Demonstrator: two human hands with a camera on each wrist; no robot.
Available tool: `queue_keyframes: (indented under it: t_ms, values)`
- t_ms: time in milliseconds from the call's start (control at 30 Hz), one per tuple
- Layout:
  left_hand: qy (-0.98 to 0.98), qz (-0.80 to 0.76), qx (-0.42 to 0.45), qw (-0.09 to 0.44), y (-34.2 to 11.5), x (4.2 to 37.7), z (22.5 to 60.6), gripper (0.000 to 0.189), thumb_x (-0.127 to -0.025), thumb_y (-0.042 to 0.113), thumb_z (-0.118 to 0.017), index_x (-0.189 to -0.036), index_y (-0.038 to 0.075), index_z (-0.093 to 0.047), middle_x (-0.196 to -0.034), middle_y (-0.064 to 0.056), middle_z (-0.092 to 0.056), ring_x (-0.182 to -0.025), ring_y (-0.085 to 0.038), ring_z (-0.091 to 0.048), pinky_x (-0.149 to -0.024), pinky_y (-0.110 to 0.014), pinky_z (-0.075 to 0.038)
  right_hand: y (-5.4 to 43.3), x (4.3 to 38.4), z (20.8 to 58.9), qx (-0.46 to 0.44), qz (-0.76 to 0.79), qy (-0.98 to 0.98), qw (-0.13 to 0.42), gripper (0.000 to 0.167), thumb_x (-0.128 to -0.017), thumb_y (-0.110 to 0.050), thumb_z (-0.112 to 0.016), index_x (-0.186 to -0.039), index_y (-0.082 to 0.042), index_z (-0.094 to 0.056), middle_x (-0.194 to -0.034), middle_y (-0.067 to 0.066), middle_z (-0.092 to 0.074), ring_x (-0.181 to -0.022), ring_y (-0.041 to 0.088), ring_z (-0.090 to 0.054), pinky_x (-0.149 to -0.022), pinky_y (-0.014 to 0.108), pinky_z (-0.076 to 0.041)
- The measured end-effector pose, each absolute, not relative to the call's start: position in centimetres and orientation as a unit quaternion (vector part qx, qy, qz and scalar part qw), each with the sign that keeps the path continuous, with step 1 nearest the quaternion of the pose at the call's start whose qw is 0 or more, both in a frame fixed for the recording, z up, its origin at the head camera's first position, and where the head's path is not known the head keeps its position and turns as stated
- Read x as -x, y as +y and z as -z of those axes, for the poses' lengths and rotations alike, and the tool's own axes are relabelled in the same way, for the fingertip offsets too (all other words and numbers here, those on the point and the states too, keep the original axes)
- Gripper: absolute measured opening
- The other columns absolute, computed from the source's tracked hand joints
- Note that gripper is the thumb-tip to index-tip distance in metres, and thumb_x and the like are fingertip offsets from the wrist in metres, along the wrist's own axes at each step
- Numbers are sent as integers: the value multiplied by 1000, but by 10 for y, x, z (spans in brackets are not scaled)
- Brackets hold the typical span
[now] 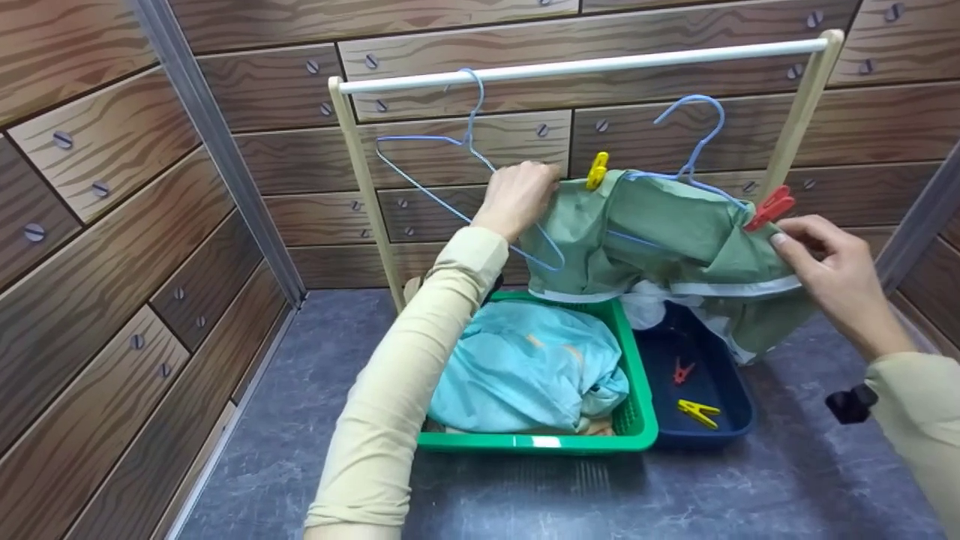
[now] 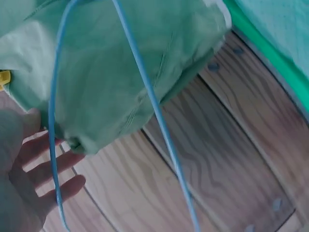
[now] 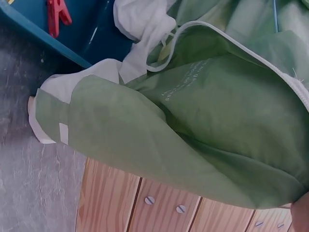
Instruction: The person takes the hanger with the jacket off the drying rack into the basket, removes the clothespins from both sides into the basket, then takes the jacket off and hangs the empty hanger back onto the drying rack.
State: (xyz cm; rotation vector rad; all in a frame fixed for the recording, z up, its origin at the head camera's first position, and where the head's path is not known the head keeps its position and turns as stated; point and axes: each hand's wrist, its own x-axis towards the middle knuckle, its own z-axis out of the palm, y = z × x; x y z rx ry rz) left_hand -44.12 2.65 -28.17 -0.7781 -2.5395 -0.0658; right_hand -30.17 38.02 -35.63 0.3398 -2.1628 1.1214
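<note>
A green garment (image 1: pixel 690 259) with white trim spreads between both hands, over a blue hanger (image 1: pixel 722 120) whose hook is off the rail. My left hand (image 1: pixel 521 196) pinches the garment's left end; in the left wrist view its fingers (image 2: pixel 48 169) lie behind another hanger's blue wire. That second hanger (image 1: pixel 474 124) hangs on the rail without clothing. With thumb and fingertips, my right hand (image 1: pixel 840 274) pinches the garment's right end. A yellow clothespin (image 1: pixel 597 171) is clipped left of the hook, a red clothespin (image 1: pixel 771 208) right beside my right fingertips.
The white rail (image 1: pixel 585 66) stands on wooden posts before a wood-patterned wall. Below, a green basket (image 1: pixel 646 420) holds turquoise clothing (image 1: pixel 525 367). Beside it a dark blue tray (image 1: pixel 739 409) contains a loose red clothespin (image 1: pixel 682 371) and a yellow one (image 1: pixel 699 412).
</note>
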Motion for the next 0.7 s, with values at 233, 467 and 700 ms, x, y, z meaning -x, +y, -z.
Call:
queue_keyframes:
  t_ms: [233,467,700]
  values:
    - [-925,18,296,239,35,432,280,15,-103,18,-48,-104,17,-63,-96,-4,-71,-84,-24,-67,-65,-43,-53,394,303,382,-89,-410,-849,322,27,-97,-18,-63,-117,0,-68,-96,-14,-64,-82,5,-54,-69,12,-39]
    - [-925,-21,318,205,61,407,297,22,-93,6,-52,-105,16,-68,-97,-6,-70,-82,-26,-67,-65,-41,-55,420,294,403,-45,-405,-857,314,28,-98,-22,-63,-116,-1,-67,-92,-17,-61,-79,5,-52,-66,12,-39]
    - [-922,-92,326,186,80,377,336,22,-93,7,-54,-101,16,-72,-97,0,-71,-85,-21,-67,-66,-37,-55,430,285,445,-39,-406,-865,293,30,-97,-19,-64,-118,2,-66,-100,-28,-59,-90,-4,-53,-76,8,-36]
